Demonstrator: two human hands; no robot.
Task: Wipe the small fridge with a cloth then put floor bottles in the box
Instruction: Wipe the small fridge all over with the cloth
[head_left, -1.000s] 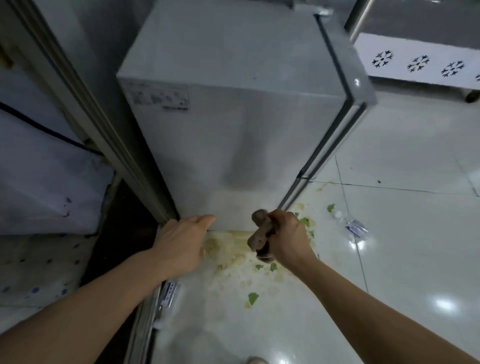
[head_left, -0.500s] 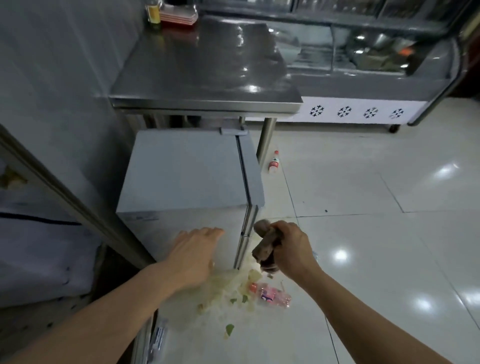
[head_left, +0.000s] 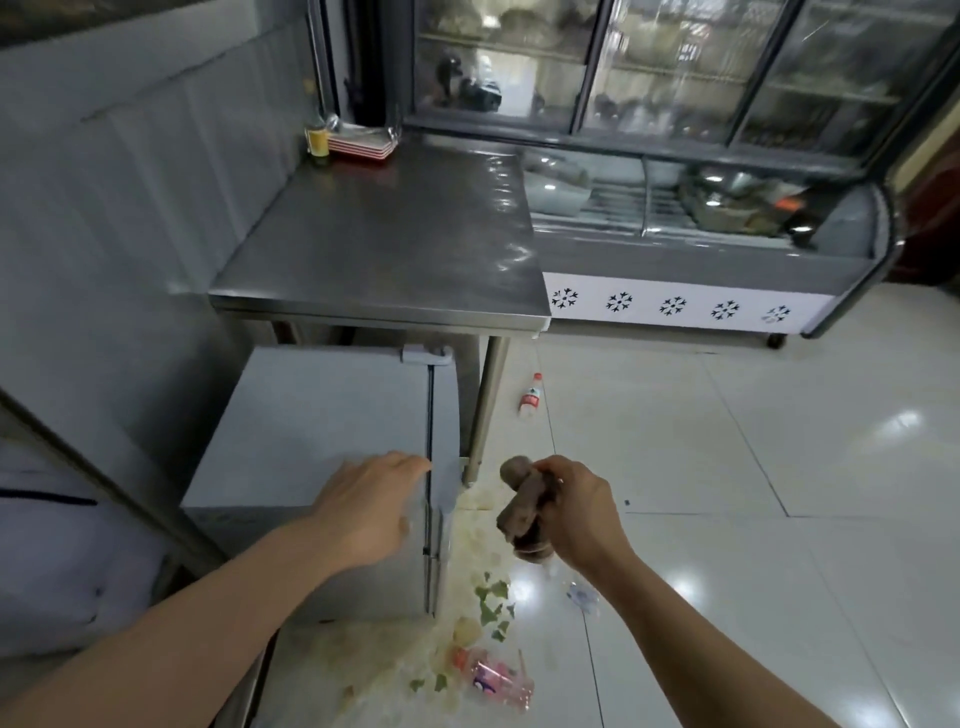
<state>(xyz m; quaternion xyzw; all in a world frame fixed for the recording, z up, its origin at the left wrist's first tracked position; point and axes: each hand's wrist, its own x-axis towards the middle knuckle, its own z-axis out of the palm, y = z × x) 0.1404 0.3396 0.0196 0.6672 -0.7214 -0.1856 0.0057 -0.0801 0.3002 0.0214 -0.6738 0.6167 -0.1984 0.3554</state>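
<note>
The small grey fridge (head_left: 317, 426) stands under a steel table, its door edge facing right. My left hand (head_left: 371, 506) lies open and flat on the fridge's top near the front right corner. My right hand (head_left: 576, 514) is to the right of the fridge, above the floor, shut on a bunched brown cloth (head_left: 522, 506). On the floor lie a red-labelled bottle (head_left: 530, 397) beside the table leg, a pink bottle (head_left: 493, 678) near the fridge's front, and a clear bottle (head_left: 582, 597) partly hidden under my right forearm.
A steel table (head_left: 384, 244) overhangs the fridge's back; its leg (head_left: 485, 410) stands right beside the fridge. Yellowish spill and green scraps (head_left: 491, 608) cover the floor in front. A display cooler (head_left: 675, 249) runs along the back. White tiled floor stretches right.
The view has risen and pulled back from the fridge's side. My left hand moved from the fridge's lower side up onto its top. The right hand still grips the cloth.
</note>
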